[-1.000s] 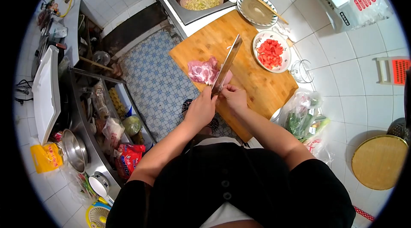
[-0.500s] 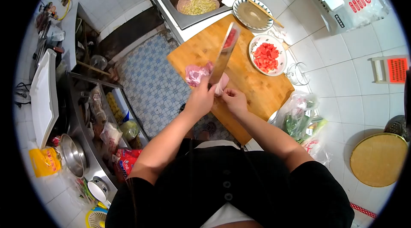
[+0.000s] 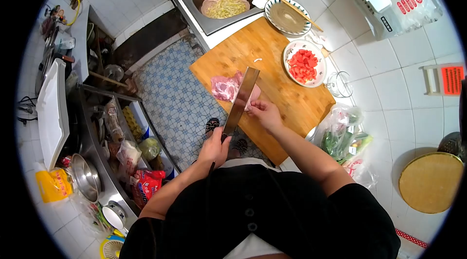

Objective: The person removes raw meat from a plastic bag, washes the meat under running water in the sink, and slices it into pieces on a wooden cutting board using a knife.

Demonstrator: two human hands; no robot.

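My left hand [image 3: 214, 147] is wrapped around the handle of a cleaver [image 3: 242, 98], close to the front of my body. Its broad blade points away from me and lies across the raw meat [image 3: 225, 88], hiding part of it; whether the edge has gone into the meat I cannot tell. My right hand [image 3: 265, 114] pinches the near right edge of the meat, beside the blade. All of this is over a wooden cutting board [image 3: 287, 113]. Beyond the blade's tip, a small white scrap [image 3: 258, 59] rests on the board.
A bowl of chopped red pieces [image 3: 302, 64] stands on the board's right side. Behind it is a patterned dish with chopsticks [image 3: 288, 16]. The sink [image 3: 214, 26] holds a pink basket of sprouts [image 3: 225, 6]. Bagged vegetables [image 3: 340, 132] lie at right.
My left hand has drawn back toward my body with the cleaver, and the blade has come down from its raised angle. A white scrap now shows on the board. My right hand stays at the meat.
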